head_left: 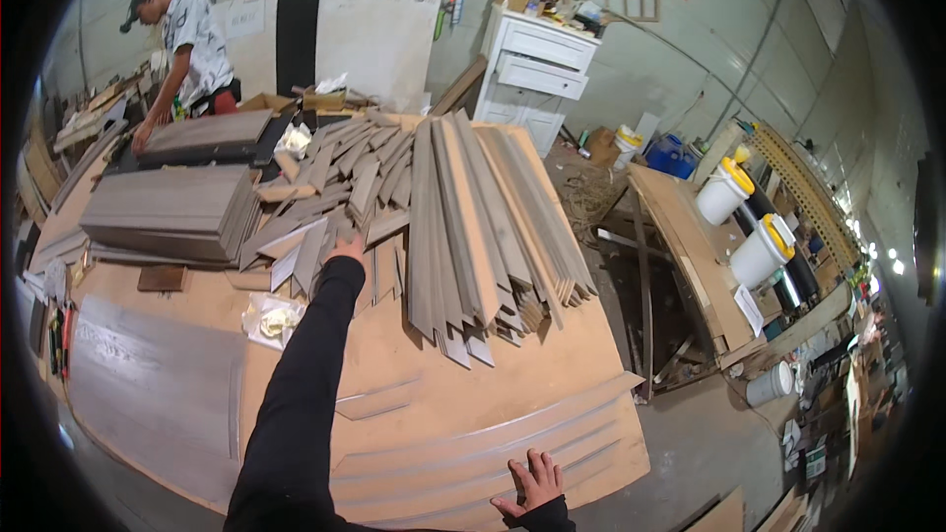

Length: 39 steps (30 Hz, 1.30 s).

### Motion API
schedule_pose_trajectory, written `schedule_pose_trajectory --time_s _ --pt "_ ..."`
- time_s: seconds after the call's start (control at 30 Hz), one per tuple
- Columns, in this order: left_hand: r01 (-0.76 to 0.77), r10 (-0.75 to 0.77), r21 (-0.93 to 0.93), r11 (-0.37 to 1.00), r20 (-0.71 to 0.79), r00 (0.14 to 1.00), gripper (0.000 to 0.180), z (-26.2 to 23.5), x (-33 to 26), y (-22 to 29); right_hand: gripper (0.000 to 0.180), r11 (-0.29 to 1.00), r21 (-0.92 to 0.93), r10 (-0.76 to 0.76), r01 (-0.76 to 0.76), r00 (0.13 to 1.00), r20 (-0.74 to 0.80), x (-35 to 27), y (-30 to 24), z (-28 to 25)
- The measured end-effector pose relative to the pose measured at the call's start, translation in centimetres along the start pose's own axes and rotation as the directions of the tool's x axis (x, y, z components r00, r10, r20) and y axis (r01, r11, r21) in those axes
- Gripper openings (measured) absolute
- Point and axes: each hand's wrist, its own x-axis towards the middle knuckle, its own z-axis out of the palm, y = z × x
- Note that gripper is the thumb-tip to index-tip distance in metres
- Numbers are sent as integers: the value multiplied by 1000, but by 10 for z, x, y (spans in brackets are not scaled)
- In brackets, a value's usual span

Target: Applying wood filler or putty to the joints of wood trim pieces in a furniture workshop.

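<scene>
My left hand point(346, 248) reaches to the near edge of a heaped pile of short grey-brown wooden strips point(367, 177). It touches the strips there, but its fingers are too foreshortened to show whether they grip one. My right hand point(537, 485) lies palm down with fingers spread, holding nothing, over long thin strips point(483, 443) laid side by side along the table's near edge. Two shorter strips point(379, 399) lie left of these. Long mitred strips point(473, 227) are stacked beyond, right of the heap.
Stacked grey-brown boards point(163, 207) and a large flat panel point(153, 374) occupy the table's left side. A crumpled white wrapper point(274, 320) lies by my left forearm. Across the table, a co-worker point(192, 44) handles a board. White buckets point(724, 190) stand on a side bench point(680, 236) at right.
</scene>
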Motion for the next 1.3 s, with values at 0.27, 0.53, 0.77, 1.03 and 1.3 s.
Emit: schedule_pose_trajectory --time_s 0.27,0.53,0.77,1.03,1.3 --pt "-253 393 -615 747 101 914 72 -56 -132 -74 63 923 385 46 14 988 -147 23 -4 -13" --pt "-363 489 -452 815 200 849 65 -61 -203 -78 62 741 473 -478 476 869 -127 154 -98 3" --pt "-211 280 -306 928 204 938 34 -75 -203 -105 67 877 235 -461 419 871 168 182 -122 50" --pt "-213 283 -311 926 199 938 23 -39 -200 -91 62 829 312 -532 464 826 186 186 -135 40" --pt "-410 409 -19 912 115 905 43 -77 -210 -82 66 827 267 -555 495 793 249 211 -147 57"
